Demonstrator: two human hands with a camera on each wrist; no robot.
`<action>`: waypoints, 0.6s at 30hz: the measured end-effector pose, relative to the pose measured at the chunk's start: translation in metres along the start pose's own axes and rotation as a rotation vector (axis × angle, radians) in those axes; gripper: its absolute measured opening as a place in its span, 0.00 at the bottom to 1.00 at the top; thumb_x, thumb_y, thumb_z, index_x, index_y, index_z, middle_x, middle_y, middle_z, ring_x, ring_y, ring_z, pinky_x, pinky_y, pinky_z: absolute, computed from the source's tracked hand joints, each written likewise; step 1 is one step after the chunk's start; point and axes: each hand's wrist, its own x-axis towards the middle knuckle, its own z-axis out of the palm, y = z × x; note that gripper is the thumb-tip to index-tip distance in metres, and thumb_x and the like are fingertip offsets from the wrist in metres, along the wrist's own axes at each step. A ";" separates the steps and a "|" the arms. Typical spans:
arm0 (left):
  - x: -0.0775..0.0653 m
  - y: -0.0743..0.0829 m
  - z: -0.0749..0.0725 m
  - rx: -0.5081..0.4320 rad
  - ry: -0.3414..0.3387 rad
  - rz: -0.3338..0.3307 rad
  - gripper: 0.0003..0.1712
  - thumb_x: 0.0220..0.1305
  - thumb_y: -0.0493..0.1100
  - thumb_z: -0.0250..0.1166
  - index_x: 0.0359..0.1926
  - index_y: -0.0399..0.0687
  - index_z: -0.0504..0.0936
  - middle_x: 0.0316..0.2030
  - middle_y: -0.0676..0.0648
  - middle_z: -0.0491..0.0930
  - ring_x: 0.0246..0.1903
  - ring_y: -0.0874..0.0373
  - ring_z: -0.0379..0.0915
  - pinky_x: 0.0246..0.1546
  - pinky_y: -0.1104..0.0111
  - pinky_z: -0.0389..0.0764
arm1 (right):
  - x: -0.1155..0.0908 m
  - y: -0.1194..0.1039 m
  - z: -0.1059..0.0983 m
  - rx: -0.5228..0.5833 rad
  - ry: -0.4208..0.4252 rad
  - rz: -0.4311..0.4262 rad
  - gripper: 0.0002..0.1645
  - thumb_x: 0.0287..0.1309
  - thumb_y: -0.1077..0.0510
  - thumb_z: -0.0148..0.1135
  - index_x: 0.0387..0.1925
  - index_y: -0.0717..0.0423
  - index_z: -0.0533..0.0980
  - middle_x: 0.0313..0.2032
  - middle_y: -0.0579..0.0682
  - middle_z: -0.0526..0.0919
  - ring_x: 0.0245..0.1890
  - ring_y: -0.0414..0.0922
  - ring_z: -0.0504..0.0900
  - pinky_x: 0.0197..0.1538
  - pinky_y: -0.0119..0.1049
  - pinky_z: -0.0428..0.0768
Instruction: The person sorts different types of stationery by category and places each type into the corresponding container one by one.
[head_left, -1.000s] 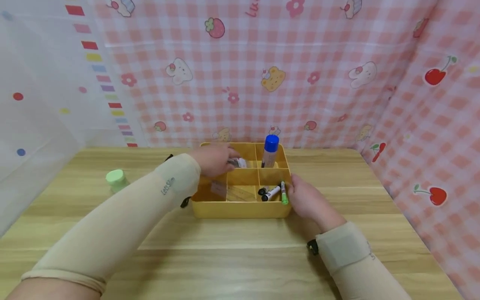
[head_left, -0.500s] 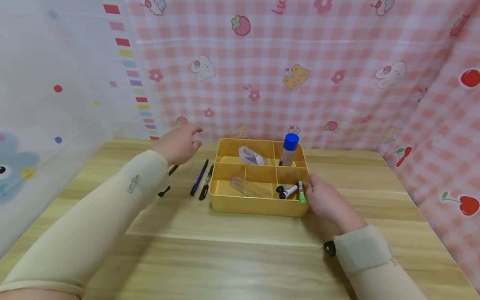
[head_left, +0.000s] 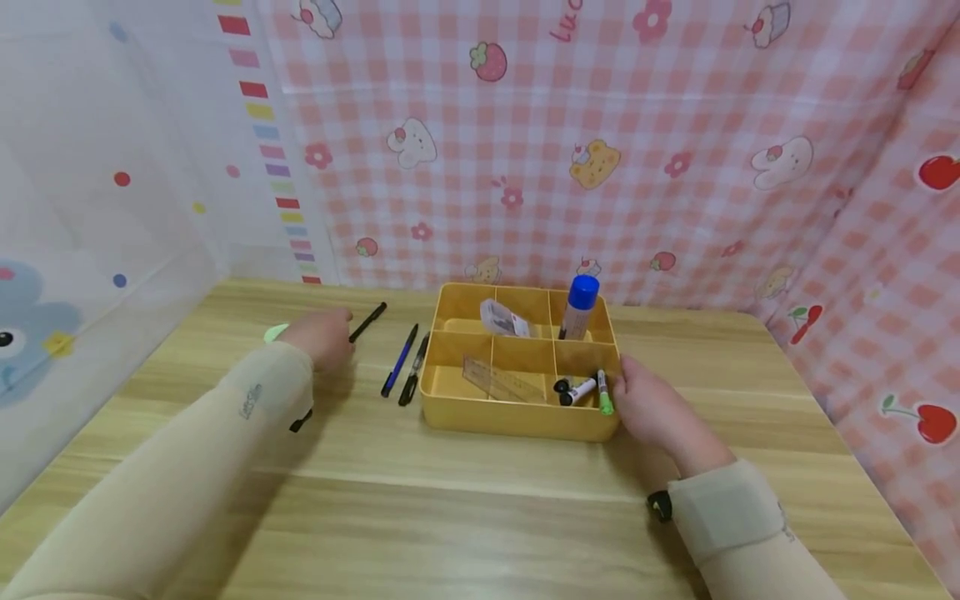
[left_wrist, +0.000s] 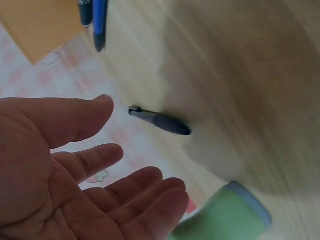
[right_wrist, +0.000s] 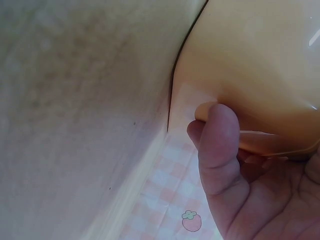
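Observation:
My left hand (head_left: 318, 340) hovers over the left part of the table, fingers loosely spread and holding nothing. Just past its fingertips lies a black pen (head_left: 367, 322), which the left wrist view shows beyond the thumb. A pale green round container (left_wrist: 225, 215) stands close by the fingers, mostly hidden behind the hand in the head view. At the right, my right hand (head_left: 652, 408) grips the side of a yellow divided storage box (head_left: 517, 423). Its thumb (right_wrist: 220, 140) and a finger pinch a small tab on the box wall.
A blue pen (head_left: 401, 360) and another black pen (head_left: 412, 375) lie left of the box. Inside are a clear ruler (head_left: 502, 383), a clear plastic pack (head_left: 504, 319), a blue-capped glue stick (head_left: 580, 308) and small markers (head_left: 604, 393). A checked cloth (head_left: 450, 167) hangs behind.
The left hand has left the box's back compartment, where the clear pack lies, and moved left and down to the black pen. The right hand keeps its grip; the head view has turned left.

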 end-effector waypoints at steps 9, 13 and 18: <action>0.003 -0.007 0.014 -0.086 0.020 -0.010 0.30 0.74 0.35 0.50 0.74 0.32 0.67 0.70 0.27 0.72 0.68 0.29 0.70 0.68 0.38 0.73 | 0.001 0.000 -0.001 -0.002 0.014 -0.001 0.36 0.84 0.51 0.31 0.83 0.64 0.47 0.77 0.73 0.59 0.76 0.71 0.62 0.72 0.71 0.67; 0.003 -0.007 0.017 -0.085 0.028 -0.021 0.29 0.74 0.33 0.47 0.74 0.33 0.69 0.70 0.28 0.72 0.69 0.29 0.69 0.69 0.38 0.72 | 0.000 0.001 0.002 0.014 0.021 -0.009 0.35 0.84 0.52 0.32 0.83 0.64 0.48 0.77 0.73 0.60 0.76 0.71 0.61 0.73 0.72 0.65; 0.005 -0.007 0.021 -0.064 0.048 -0.027 0.28 0.76 0.33 0.48 0.73 0.33 0.70 0.69 0.28 0.74 0.68 0.30 0.71 0.68 0.39 0.73 | -0.002 0.002 0.003 0.007 0.045 -0.030 0.34 0.83 0.54 0.34 0.82 0.65 0.50 0.75 0.74 0.64 0.71 0.69 0.71 0.66 0.68 0.74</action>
